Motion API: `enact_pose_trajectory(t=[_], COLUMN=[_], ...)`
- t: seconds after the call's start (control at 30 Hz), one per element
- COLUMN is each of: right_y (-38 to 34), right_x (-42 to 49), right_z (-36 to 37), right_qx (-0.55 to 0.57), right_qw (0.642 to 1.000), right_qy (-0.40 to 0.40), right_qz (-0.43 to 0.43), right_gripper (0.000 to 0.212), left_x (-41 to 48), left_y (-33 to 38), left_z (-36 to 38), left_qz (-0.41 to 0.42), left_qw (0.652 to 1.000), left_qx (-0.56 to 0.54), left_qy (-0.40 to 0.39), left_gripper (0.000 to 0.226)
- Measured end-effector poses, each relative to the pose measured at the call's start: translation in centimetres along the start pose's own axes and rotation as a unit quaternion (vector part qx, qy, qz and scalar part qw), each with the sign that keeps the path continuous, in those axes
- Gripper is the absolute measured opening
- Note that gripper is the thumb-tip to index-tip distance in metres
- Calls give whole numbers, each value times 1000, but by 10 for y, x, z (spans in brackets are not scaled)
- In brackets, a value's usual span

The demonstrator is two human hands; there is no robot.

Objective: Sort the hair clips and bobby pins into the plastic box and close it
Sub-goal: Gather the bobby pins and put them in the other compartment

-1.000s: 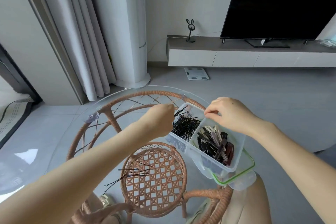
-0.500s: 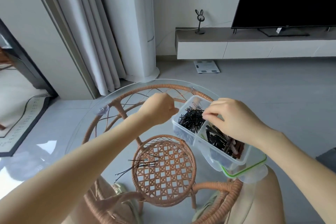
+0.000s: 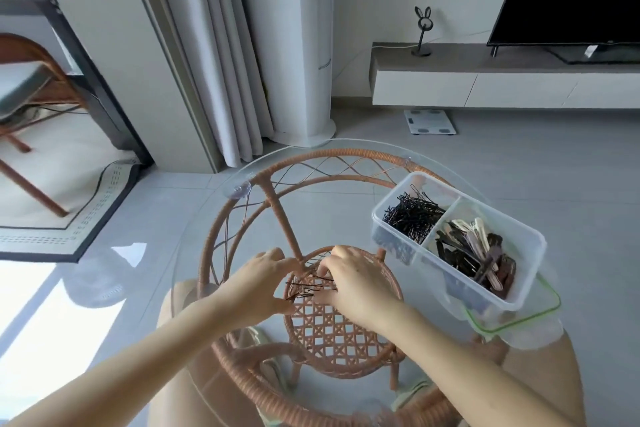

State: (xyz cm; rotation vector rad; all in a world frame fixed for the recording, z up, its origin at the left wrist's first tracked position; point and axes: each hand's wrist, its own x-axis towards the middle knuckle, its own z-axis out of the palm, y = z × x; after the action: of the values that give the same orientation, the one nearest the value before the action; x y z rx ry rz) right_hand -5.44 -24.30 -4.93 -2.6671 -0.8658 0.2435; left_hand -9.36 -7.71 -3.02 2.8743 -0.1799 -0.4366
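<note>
A clear two-compartment plastic box (image 3: 388, 196) stands open on the round glass table (image 3: 346, 215) at the right. Its left compartment holds black bobby pins (image 3: 412, 215); its right one holds dark and pale hair clips (image 3: 474, 253). The green-rimmed lid (image 3: 519, 321) lies under the box's near end. A small pile of loose bobby pins (image 3: 306, 286) lies on the glass near me. My left hand (image 3: 259, 282) curls round the pile's left ends. My right hand (image 3: 356, 284) pinches the pile's right side between fingertips and thumb.
A rattan frame (image 3: 277, 208) with a woven lower shelf (image 3: 332, 333) shows through the glass. My knees are under the table's near edge. Beyond are curtains, a white tower unit, a floor scale (image 3: 429, 121) and a TV console (image 3: 485, 80).
Both hands left the box and came down to the loose pins near me. The left hand had been over the bobby-pin compartment, the right on the box. The camera tilted down.
</note>
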Motion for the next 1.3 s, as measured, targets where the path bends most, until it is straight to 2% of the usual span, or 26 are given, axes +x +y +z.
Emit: enact_pose_trajectory(t=[0.1,0.2,0.37,0.47,0.57,0.73,0.87,0.97,1.07,1.17,1.23,1.3], right_y=[-4,-4,-7,4,13,27,66,91,95,93,99,110], right_x=[1,-2,-16,-25,-37,-54,-42,-23,-3,14,20,15], right_z=[2,6,4,6,-7,-56,-107,-131,-137,-134,-131,-126], right_qx=[1,-39,-123,-130,-74,-45,-162,-285,-344,-328,-247,-216], right_qw=[1000,999,991,991,997,996,972,950,927,928,960,971], right_qy=[8,14,-9,-8,8,76,170,122,89,60,50,58], right_qz=[-4,-17,-43,-29,1,18,4,-47,-116,-165,-123,-89], right_gripper=[20,17,32,24,12,14,12,9,19,17,9,24], left_x=[1,0,-6,-9,-11,-8,5,26,55,84,100,111], left_y=[-1,0,9,11,10,11,25,51,82,110,120,123], left_z=[0,5,17,22,23,18,-9,-37,-59,-71,-71,-69], left_qz=[14,23,14,19,19,-2,-22,0,23,40,34,24], left_qw=[1000,999,994,991,992,998,995,986,980,974,974,975], left_qx=[6,10,110,131,121,51,-62,-119,-138,-161,-165,-167], left_qy=[12,26,22,25,35,44,80,117,138,152,155,143], left_gripper=[32,21,33,36,33,27,11,18,20,20,21,24])
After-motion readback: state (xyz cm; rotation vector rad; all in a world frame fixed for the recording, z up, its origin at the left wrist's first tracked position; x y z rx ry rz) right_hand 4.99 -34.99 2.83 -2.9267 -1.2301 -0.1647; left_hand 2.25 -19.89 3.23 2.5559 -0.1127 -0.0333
